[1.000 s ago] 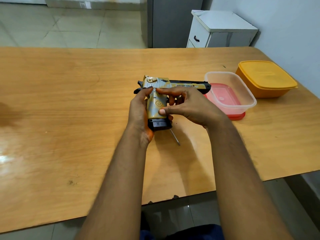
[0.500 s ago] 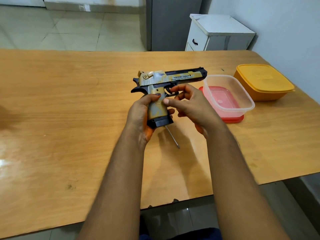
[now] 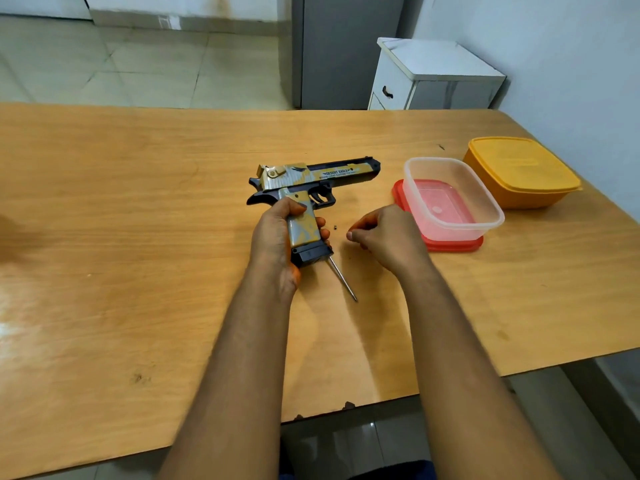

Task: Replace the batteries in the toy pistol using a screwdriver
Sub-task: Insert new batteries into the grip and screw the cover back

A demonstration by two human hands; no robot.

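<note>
Gold-and-black pistol (image 3: 304, 188) stands in the left hand (image 3: 277, 237), grip wrapped round its handle, barrel towards 3 o'clock; the right hand (image 3: 384, 237), fingertips pressed together on nothing visible, hovers nearer the screwdriver (image 3: 343, 278) at 6 o'clock on the tabletop (image 3: 138, 237).

Single head-worn wide-angle view, forward and down over the wooden table (image 3: 138, 237), close above both forearms.
</note>
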